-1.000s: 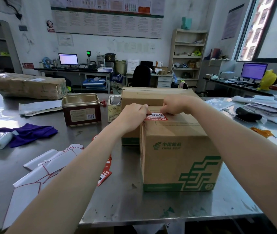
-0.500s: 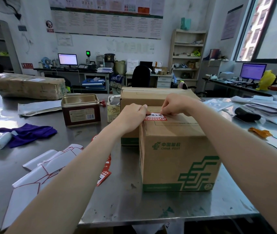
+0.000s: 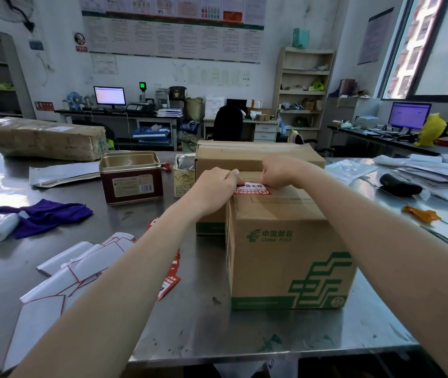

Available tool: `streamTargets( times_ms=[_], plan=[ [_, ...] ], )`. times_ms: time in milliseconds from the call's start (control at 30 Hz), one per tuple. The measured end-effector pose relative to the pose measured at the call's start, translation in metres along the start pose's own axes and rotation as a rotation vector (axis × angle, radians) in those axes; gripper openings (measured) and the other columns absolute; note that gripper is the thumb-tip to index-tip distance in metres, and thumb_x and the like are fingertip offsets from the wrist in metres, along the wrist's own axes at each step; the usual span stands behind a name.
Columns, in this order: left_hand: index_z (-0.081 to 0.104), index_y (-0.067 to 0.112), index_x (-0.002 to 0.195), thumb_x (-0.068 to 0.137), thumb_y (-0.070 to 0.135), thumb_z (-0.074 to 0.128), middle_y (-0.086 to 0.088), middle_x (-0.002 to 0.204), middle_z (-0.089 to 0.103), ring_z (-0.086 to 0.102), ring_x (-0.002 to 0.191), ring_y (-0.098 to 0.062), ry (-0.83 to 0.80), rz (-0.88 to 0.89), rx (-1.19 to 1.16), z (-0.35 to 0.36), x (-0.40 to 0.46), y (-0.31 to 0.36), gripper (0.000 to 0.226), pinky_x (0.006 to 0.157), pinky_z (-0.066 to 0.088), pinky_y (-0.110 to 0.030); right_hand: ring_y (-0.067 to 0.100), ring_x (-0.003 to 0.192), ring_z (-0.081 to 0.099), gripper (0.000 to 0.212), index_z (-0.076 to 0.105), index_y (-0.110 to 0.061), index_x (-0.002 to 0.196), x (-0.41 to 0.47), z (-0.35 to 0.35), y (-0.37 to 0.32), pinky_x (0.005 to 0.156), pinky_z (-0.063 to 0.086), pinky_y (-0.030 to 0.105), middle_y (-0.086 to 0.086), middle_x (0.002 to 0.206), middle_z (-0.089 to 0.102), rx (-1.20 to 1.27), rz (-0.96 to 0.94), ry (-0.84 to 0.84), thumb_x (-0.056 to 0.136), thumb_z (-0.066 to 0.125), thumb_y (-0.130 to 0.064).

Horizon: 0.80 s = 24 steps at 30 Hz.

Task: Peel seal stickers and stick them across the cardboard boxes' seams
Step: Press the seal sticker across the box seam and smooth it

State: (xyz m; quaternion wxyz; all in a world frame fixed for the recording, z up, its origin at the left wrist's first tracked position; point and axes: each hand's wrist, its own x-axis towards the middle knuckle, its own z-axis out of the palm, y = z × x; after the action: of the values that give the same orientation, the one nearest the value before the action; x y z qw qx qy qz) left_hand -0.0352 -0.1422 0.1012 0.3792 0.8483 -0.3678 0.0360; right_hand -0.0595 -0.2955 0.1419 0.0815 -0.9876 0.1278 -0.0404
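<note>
Near the bench (image 3: 217, 331) edge, the left forearm hides part of a loose heap of white backing sheets (image 3: 75, 268) and red stickers (image 3: 169, 282) (uncountable). Two cardboard boxes: the near box (image 3: 288, 257) and a second box (image 3: 244, 156) behind. One seal sticker (image 3: 252, 189) lies on the near box's top edge; left hand (image 3: 214, 192) and right hand (image 3: 280, 171) cover its ends, each grip's fingers curled, pressing it.

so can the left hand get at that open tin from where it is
Probably yes. The left hand is on the seal sticker atop the near box; the open tin stands to its left on the table, with only bare tabletop showing between them.
</note>
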Motion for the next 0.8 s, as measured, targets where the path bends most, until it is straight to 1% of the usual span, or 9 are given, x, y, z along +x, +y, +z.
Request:
streamTargets(
  times_ms=[67,100,167,200,267,433,600,700,800],
  plan=[
    [0.065,0.013,0.118,0.103,0.026,0.023,-0.01,0.127,0.06,0.051,0.113,-0.022,-0.002,-0.001,0.003,0.0,0.001,0.0,0.047,0.089,0.032,-0.024,0.011,0.058,0.037,0.033,0.039,-0.015,0.061,0.0,-0.001,0.002,0.053,0.031,0.021,0.0,0.066,0.042,0.013,0.002,0.002,0.093,0.048,-0.009],
    [0.065,0.013,0.118,0.103,0.026,0.023,-0.01,0.127,0.06,0.051,0.113,-0.022,-0.002,-0.002,0.003,0.001,0.001,0.0,0.047,0.089,0.032,-0.024,0.012,0.06,0.04,0.029,0.045,-0.012,0.064,0.0,-0.002,0.003,0.056,0.035,0.022,0.001,0.067,0.046,0.036,-0.004,-0.006,0.092,0.05,-0.011],
    [0.065,0.015,0.118,0.103,0.027,0.023,-0.009,0.127,0.06,0.051,0.113,-0.021,-0.004,-0.002,0.002,0.001,0.002,-0.001,0.047,0.089,0.032,-0.025,0.016,0.069,0.051,0.018,0.063,0.0,0.081,-0.002,-0.008,0.007,0.069,0.047,0.028,0.009,0.079,0.059,0.083,-0.023,-0.021,0.092,0.054,-0.011],
    [0.065,0.015,0.118,0.103,0.028,0.022,-0.009,0.127,0.06,0.051,0.112,-0.021,-0.004,-0.002,0.006,0.001,0.002,-0.002,0.047,0.089,0.032,-0.025,0.017,0.071,0.055,0.018,0.066,0.004,0.091,-0.003,-0.011,0.008,0.073,0.051,0.028,0.012,0.086,0.064,0.107,-0.03,-0.022,0.091,0.055,-0.01],
    [0.066,0.015,0.118,0.103,0.028,0.022,-0.009,0.126,0.061,0.052,0.11,-0.02,0.0,0.0,0.014,0.002,0.003,-0.003,0.047,0.089,0.032,-0.025,0.015,0.071,0.059,0.018,0.067,0.004,0.099,-0.005,-0.015,0.009,0.072,0.053,0.025,0.014,0.092,0.067,0.127,-0.045,-0.027,0.09,0.058,-0.008],
    [0.065,0.015,0.118,0.103,0.028,0.022,-0.009,0.126,0.061,0.052,0.11,-0.02,-0.004,0.002,0.022,0.002,0.003,-0.003,0.047,0.09,0.032,-0.025,0.013,0.068,0.062,0.014,0.067,0.001,0.094,-0.003,-0.018,0.002,0.064,0.054,0.021,0.011,0.087,0.068,0.051,-0.062,-0.052,0.086,0.065,-0.01],
    [0.064,0.014,0.12,0.103,0.026,0.021,-0.01,0.127,0.06,0.052,0.114,-0.022,-0.011,0.007,0.037,0.001,0.001,-0.001,0.047,0.093,0.033,-0.026,0.018,0.073,0.066,0.013,0.067,0.002,0.093,0.0,-0.02,-0.001,0.066,0.056,0.023,0.011,0.085,0.069,0.023,-0.045,-0.085,0.087,0.064,-0.009],
    [0.064,0.013,0.121,0.104,0.025,0.021,-0.01,0.131,0.058,0.05,0.119,-0.024,-0.013,0.011,0.05,0.001,0.001,0.0,0.047,0.094,0.032,-0.026,0.018,0.074,0.065,0.009,0.061,-0.006,0.082,0.0,-0.019,-0.002,0.066,0.055,0.024,0.006,0.078,0.065,-0.024,-0.053,-0.079,0.088,0.062,-0.014],
    [0.063,0.013,0.121,0.103,0.025,0.021,-0.01,0.132,0.057,0.049,0.12,-0.024,-0.008,0.01,0.047,0.0,0.001,0.0,0.047,0.094,0.032,-0.026,0.016,0.072,0.063,0.018,0.055,-0.011,0.074,0.0,-0.018,-0.002,0.068,0.054,0.026,0.002,0.073,0.061,-0.054,-0.06,-0.082,0.09,0.06,-0.019]
  ],
)
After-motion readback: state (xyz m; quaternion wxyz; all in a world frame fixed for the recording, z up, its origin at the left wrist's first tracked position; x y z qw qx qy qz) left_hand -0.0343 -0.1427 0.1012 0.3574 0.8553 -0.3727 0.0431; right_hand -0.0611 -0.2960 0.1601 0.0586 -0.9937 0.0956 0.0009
